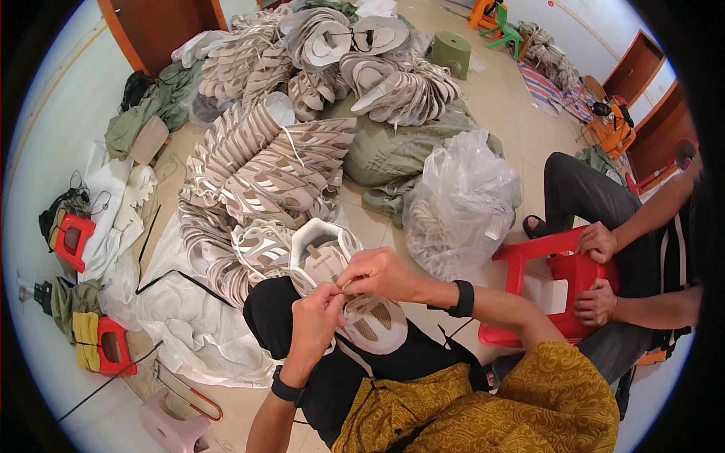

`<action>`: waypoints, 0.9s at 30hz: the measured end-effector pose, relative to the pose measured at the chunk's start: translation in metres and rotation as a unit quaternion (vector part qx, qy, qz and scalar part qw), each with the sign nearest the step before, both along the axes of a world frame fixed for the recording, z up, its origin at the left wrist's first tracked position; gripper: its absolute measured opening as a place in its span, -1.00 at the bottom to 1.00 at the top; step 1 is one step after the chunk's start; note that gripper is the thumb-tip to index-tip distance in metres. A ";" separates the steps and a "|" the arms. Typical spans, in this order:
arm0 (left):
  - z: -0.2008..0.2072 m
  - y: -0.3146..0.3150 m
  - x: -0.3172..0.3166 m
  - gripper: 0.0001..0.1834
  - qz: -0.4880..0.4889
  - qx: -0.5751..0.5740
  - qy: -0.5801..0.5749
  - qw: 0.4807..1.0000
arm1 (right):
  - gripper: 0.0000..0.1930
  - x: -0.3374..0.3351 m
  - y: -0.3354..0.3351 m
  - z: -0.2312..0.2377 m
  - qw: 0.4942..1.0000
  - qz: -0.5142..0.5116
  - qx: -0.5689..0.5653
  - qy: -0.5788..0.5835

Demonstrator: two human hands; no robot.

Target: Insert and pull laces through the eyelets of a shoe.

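A beige and white shoe upper (pixel 375 326) lies across my lap, its padded collar and tongue pointing away from me and its toe toward me. Over its lacing area, my left hand (pixel 316 318) and my right hand (pixel 381 272) meet with fingertips pinched together. Whatever thin part they grip there, perhaps a lace, is mostly hidden by the fingers. Just beyond the collar stands a large stack of nested, matching shoe uppers (pixel 264 174). Dark cloth (pixel 270 317) covers my knee.
At right, another person's hands (pixel 596 302) rest on a red plastic stool (pixel 529 249). A clear plastic bag (pixel 464 204) and green sacks (pixel 400 143) stand beyond my right arm. White sheeting (pixel 181 325) covers the floor at left, near a pink stool (pixel 172 423).
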State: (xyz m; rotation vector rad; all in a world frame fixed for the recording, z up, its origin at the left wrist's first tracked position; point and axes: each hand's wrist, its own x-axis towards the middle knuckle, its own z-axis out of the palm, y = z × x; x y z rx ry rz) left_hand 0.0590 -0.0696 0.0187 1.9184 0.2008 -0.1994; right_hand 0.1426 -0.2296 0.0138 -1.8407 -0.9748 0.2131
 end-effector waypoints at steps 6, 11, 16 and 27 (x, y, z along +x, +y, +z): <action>0.006 -0.007 -0.003 -0.90 0.059 -0.062 -0.006 0.996 | -0.85 0.000 -0.010 0.000 0.994 -0.007 0.024 0.107; 0.002 -0.005 -0.003 -0.90 0.071 -0.049 -0.018 0.996 | -0.88 -0.007 -0.006 0.012 0.997 0.037 0.036 0.052; 0.004 -0.008 0.000 -0.91 0.083 -0.050 0.017 0.995 | -0.94 -0.015 0.009 0.015 0.986 0.075 0.072 -0.132; -0.029 0.005 -0.013 -0.90 0.097 -0.173 -0.022 0.980 | -0.75 -0.008 0.037 0.020 0.968 0.113 0.072 -0.212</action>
